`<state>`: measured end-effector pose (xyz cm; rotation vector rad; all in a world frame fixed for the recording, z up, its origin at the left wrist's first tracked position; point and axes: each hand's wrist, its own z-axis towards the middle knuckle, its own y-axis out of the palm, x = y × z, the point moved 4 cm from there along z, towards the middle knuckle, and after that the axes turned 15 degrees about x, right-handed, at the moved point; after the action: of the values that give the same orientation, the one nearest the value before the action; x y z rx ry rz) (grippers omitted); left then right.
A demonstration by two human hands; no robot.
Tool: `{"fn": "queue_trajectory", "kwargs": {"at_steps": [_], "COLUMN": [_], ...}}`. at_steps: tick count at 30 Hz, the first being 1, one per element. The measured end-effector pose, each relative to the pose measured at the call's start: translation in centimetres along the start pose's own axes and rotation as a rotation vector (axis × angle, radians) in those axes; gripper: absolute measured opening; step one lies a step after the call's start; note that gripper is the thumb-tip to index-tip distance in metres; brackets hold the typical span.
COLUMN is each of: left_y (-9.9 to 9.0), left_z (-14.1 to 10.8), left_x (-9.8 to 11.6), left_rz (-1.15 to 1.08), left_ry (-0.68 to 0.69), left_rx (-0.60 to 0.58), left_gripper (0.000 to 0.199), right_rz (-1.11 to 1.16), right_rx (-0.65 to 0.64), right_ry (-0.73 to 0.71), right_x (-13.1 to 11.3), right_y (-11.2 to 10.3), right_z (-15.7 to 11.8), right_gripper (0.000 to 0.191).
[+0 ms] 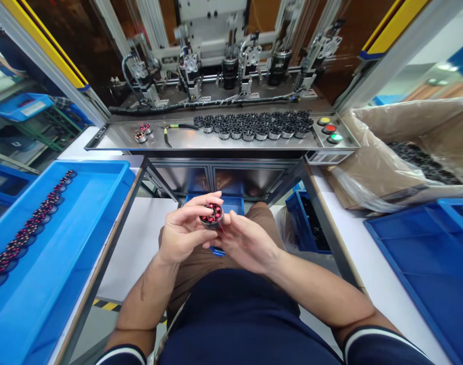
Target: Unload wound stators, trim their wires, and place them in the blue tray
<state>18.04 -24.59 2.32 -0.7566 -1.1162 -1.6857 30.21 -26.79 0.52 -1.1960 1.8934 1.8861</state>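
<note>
Above my lap, my left hand (184,230) grips a round motor part (211,215) with red windings and a dark rim, its fingers and thumb around the left side. From the right, my right hand (250,241) touches the same part with its fingertips, near a thin red wire (221,229) that hangs from it. Both hands are in front of the machine's metal ledge (178,144). Several dark ring-shaped parts (254,124) stand in rows on that ledge, with pliers (182,126) and a few red and copper wound parts (141,136) to their left.
A blue tray (75,228) with a line of wound parts (34,223) is at the left. Yellow, red and green buttons (329,130) sit at the ledge's right end. Farther right are a plastic-lined box (394,187) and a blue bin (410,263). Machine fixtures (250,58) rise behind the ledge.
</note>
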Motion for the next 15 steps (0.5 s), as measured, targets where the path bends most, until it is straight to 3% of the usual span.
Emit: {"fn": "queue_trajectory", "kwargs": {"at_steps": [3, 5, 8, 10, 12, 15], "left_y": [-0.3, -0.9, -1.0, -0.6, -0.3, -0.3], "left_z": [-0.1, -0.3, -1.0, -1.4, -1.7, -1.6], "left_x": [0.4, 0.6, 0.5, 0.3, 0.2, 0.3], "left_rz": [0.064, 0.147, 0.261, 0.268, 0.271, 0.372], "left_ry": [0.028, -0.002, -0.157, -0.247, -0.265, -0.169], "left_rx": [0.046, 0.143, 0.144, 0.092, 0.077, 0.084], "left_gripper": [0.059, 0.078, 0.063, 0.050, 0.045, 0.040], "right_rz": [-0.133, -0.349, -0.742, -0.903, -0.963, -0.951], "right_rx": [0.012, 0.085, 0.152, 0.122, 0.087, 0.068], "right_ry": [-0.138, -0.415, -0.952, -1.174, -1.246, -1.210], "right_x": [-0.4, -1.6, -3.7, -4.3, -4.5, -4.8], "right_y": [-0.6, -1.2, -1.2, -0.9, -0.7, -0.7], "right_z": [0.2, 0.1, -0.8, -1.4, -1.7, -1.8], "right_gripper": [0.034, 0.032, 0.036, 0.039, 0.043, 0.042]}}
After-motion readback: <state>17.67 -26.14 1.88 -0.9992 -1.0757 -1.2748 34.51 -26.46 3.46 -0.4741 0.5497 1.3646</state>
